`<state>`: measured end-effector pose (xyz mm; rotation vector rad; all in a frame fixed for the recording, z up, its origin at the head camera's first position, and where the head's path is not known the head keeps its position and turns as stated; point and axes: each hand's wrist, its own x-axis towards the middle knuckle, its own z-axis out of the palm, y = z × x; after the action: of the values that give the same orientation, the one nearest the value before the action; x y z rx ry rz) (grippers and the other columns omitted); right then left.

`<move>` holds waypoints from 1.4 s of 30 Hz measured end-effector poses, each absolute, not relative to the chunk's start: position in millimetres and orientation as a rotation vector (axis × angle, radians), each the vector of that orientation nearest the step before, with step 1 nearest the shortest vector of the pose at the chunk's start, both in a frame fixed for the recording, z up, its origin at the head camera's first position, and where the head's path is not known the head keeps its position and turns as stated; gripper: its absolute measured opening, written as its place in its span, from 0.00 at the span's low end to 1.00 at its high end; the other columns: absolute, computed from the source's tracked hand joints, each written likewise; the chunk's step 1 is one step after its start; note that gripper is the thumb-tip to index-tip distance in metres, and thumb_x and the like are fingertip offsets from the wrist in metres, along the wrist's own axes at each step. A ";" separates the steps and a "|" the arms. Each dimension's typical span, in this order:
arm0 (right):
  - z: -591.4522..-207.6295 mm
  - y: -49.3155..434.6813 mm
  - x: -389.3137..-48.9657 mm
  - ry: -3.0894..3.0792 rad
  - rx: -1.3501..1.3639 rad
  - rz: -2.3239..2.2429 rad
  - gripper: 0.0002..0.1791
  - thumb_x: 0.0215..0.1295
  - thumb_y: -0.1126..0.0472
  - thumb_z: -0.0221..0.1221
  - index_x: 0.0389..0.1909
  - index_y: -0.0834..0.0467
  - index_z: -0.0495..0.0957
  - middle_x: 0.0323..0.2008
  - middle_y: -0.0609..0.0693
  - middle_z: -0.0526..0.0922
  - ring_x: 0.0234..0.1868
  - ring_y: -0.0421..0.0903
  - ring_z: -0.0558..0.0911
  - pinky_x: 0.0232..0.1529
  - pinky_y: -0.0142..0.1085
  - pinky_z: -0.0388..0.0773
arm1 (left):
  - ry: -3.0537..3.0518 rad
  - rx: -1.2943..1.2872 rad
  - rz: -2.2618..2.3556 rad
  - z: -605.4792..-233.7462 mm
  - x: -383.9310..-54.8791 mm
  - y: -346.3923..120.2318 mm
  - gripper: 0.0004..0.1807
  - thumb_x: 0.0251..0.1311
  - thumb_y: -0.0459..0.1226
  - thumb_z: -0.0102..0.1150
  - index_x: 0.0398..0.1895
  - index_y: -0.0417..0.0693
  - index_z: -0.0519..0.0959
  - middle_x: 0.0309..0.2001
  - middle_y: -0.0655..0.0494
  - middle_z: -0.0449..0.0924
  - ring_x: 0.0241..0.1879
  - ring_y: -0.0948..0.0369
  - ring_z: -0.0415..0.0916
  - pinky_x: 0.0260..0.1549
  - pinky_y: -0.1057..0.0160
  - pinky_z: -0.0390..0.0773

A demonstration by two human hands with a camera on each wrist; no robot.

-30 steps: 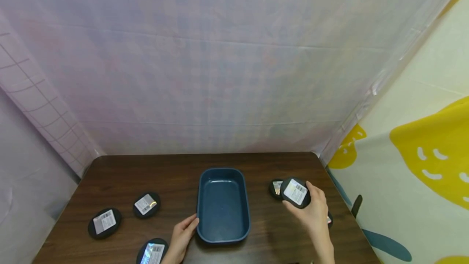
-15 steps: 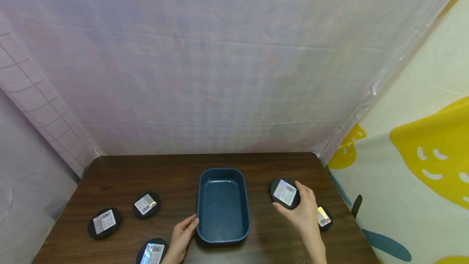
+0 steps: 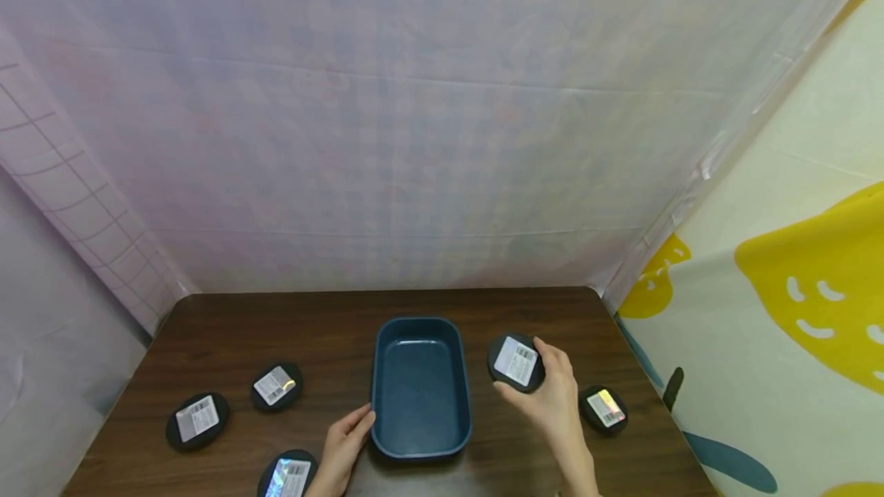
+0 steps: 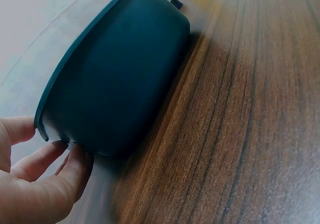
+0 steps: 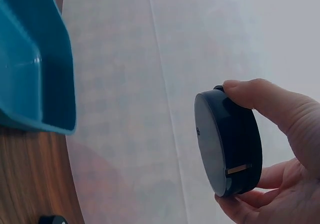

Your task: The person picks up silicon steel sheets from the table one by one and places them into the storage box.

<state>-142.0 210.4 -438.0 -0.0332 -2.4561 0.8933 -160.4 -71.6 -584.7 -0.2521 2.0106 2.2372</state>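
A deep blue rectangular dish (image 3: pixel 421 397) stands on the table, and its side wall (image 4: pixel 115 73) fills much of the left wrist view. My left hand (image 3: pixel 345 439) grips the dish's rim at the near left corner, thumb over the edge and fingers below. To the right of the dish, my right hand (image 3: pixel 552 393) holds a round, flat black case (image 5: pixel 232 139) by its edge, raised above the table. The case's white barcode label (image 3: pixel 516 360) faces up in the head view. Another labelled black case (image 3: pixel 604 410) lies to the right of that hand.
Three similar round cases lie at left: a far one (image 3: pixel 276 386), an outer one (image 3: pixel 196 422) and a near one (image 3: pixel 288 474) beside the left hand. The brown wooden table (image 3: pixel 331 328) ends at a hanging cloth (image 3: pixel 414 175). A lemon-print cloth (image 3: pixel 794 313) hangs at right.
My right hand has carried the black case leftward, toward the dish. The case at right has come fully into view; the one beside the held case is now covered. My left hand stays put.
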 end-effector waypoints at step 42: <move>-439.1 140.4 -155.2 -2.475 0.242 1.056 0.47 0.27 0.56 0.79 0.54 0.71 0.72 0.47 0.61 0.75 0.47 0.56 0.76 0.47 0.49 0.74 | 2.034 -0.235 2.231 -585.7 -160.6 -72.5 0.23 0.65 0.33 0.52 0.56 0.21 0.67 0.55 0.29 0.71 0.41 0.73 0.72 0.41 0.72 0.74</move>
<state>-155.2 140.4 -439.1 0.2418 -2.4755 1.0564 -160.6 -72.5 -585.7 -0.2353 2.0343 2.2314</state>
